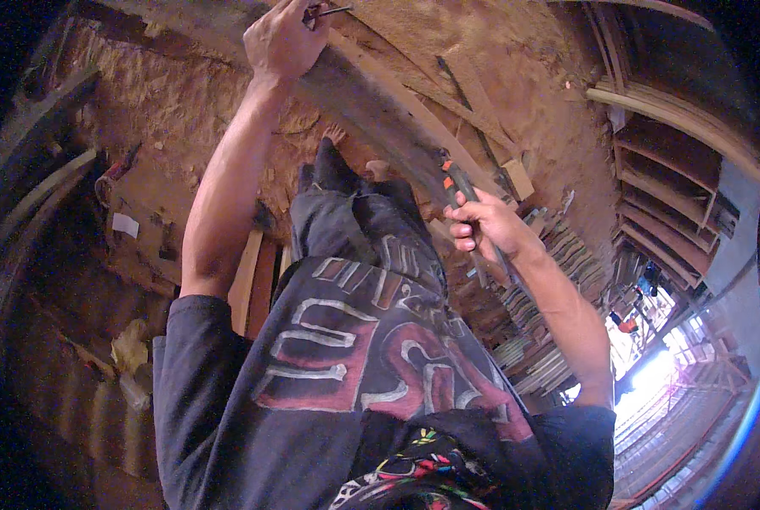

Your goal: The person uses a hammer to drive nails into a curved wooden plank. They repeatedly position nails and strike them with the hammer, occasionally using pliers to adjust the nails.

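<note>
The dark tool (458, 180) with orange parts, probably pliers, was in the right hand (486, 223), its fingers wrapped firmly round the handle and its head pointing up and away from the body. The left hand (280, 42) was farther out, near the top edge of the view, its fingers curled in on a thin dark rod (337, 11) whose end stuck out to the right. Tool and rod were well apart, so any work of one on the other seemed not to be under way; how much was done or left could not be told. Beneath both ran a long dark beam (371, 106), slanting across the view; whether either hand touched it was unclear. A pale wood block (518, 179) sat near the tool. The ground (558, 76) was brown and looked dusty. Off to the right were stacked wood strips (558, 263), shelves (669, 195) and a glaring bright opening (652, 374).
</note>
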The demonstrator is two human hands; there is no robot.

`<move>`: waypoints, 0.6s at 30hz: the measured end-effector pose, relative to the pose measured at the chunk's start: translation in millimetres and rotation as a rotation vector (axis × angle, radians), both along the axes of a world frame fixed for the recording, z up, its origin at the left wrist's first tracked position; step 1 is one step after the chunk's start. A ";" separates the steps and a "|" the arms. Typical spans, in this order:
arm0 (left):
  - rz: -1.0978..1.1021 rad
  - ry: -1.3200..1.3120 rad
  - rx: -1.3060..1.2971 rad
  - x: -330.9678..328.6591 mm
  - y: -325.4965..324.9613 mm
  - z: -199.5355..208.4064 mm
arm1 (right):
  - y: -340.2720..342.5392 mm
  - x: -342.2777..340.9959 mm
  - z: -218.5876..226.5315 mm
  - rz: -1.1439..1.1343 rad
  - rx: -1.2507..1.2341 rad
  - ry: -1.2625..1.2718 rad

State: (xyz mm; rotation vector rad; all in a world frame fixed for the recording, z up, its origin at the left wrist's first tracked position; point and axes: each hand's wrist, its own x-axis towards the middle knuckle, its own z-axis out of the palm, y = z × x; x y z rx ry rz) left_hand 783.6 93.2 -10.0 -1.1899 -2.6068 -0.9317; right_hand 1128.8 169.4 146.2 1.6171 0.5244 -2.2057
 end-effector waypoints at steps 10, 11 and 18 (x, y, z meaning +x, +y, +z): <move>-0.011 -0.022 -0.100 -5.9 11.3 5.9 | -55.4 65.2 -51.2 0.186 0.952 0.088; 0.000 -0.054 -0.118 -5.5 8.0 9.1 | -49.5 70.4 -54.2 0.033 0.795 0.154; -0.033 0.117 0.014 -19.8 3.4 -4.5 | -39.4 58.9 -22.6 -0.631 0.357 0.524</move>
